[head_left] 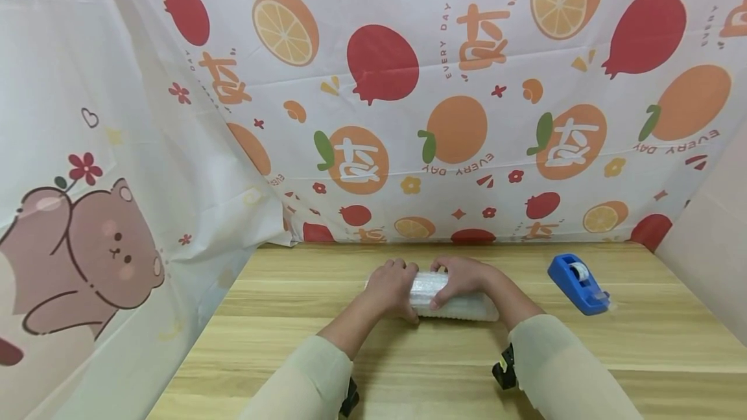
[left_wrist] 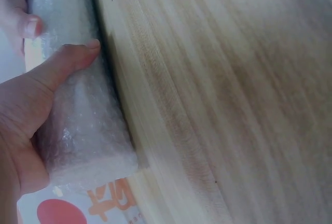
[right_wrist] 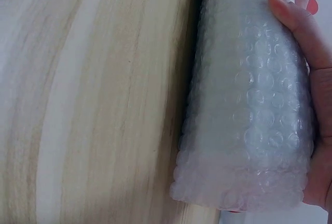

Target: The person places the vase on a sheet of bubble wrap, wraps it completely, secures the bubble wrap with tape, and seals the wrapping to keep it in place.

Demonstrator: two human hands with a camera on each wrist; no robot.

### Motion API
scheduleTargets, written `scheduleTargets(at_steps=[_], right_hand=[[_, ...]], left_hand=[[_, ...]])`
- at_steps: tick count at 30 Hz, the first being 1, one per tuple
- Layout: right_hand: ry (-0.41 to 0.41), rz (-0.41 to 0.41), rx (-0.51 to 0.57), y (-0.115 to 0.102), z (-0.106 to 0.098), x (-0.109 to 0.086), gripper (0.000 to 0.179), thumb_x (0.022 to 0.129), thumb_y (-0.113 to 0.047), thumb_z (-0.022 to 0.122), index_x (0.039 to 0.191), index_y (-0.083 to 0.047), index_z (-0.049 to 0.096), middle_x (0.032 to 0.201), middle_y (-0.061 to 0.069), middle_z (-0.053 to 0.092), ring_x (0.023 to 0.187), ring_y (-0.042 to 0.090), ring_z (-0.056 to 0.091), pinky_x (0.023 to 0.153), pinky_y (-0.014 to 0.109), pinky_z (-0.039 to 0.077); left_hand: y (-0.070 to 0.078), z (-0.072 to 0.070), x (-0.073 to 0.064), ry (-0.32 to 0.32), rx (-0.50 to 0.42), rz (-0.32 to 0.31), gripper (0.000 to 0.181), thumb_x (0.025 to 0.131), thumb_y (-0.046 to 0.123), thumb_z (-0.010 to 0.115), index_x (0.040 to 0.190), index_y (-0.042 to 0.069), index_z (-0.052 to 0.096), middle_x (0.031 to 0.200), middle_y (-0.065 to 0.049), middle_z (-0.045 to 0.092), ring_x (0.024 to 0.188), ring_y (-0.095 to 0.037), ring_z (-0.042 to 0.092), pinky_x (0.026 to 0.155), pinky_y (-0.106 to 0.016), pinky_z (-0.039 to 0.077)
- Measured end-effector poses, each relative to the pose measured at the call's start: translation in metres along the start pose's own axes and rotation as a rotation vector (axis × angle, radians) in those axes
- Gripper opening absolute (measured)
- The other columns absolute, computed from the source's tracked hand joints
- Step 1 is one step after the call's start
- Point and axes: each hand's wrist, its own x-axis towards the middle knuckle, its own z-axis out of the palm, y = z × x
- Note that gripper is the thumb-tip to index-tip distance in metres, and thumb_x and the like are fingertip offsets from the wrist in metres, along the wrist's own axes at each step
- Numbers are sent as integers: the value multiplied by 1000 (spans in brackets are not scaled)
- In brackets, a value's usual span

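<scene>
A long bundle in clear bubble wrap (head_left: 427, 285) lies crosswise on the wooden table, pale inside; what it encloses cannot be made out. My left hand (head_left: 392, 288) grips its left part, the thumb (left_wrist: 78, 58) bent over the wrapped surface in the left wrist view. Around the far side and top of the bundle, nearer its right part, my right hand (head_left: 467, 276) curls with its thumb on the near face. In the right wrist view the wrap's bubbles (right_wrist: 262, 105) show large, and loose wrap extends past the right end.
To the right on the table (head_left: 280, 342) stands a blue tape dispenser (head_left: 580, 285) with a roll of clear tape. A fruit-print curtain (head_left: 403, 212) hangs along the table's back edge, and another with a bear print (head_left: 111, 238) hangs at the left.
</scene>
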Motion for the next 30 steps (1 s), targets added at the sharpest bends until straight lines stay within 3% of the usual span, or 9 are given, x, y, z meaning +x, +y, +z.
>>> scheduleTargets(at_steps=[7, 17, 30], right_hand=[[19, -2, -26, 2, -1, 0, 75, 62, -51, 88, 125, -20, 61, 113, 0, 62, 96, 17, 56, 86, 40, 46], [-3, 41, -35, 5, -3, -1, 71, 64, -60, 84, 123, -27, 62, 113, -4, 62, 98, 17, 55, 87, 41, 45], [-110, 8, -8, 5, -5, -3, 62, 71, -56, 81, 122, -26, 64, 109, -6, 62, 99, 15, 54, 88, 40, 44]], left_hand=[[-1, 3, 3, -7, 10, 3, 91, 52, 57, 90, 125, 16, 53, 112, -5, 58, 100, -21, 54, 84, -37, 50], [-2, -5, 2, -61, -55, 7, 89, 54, 55, 89, 126, 16, 54, 113, -4, 59, 98, -20, 53, 83, -37, 49], [0, -13, 0, -178, -139, -4, 82, 52, 49, 92, 118, 15, 56, 100, 1, 59, 88, -17, 53, 75, -34, 48]])
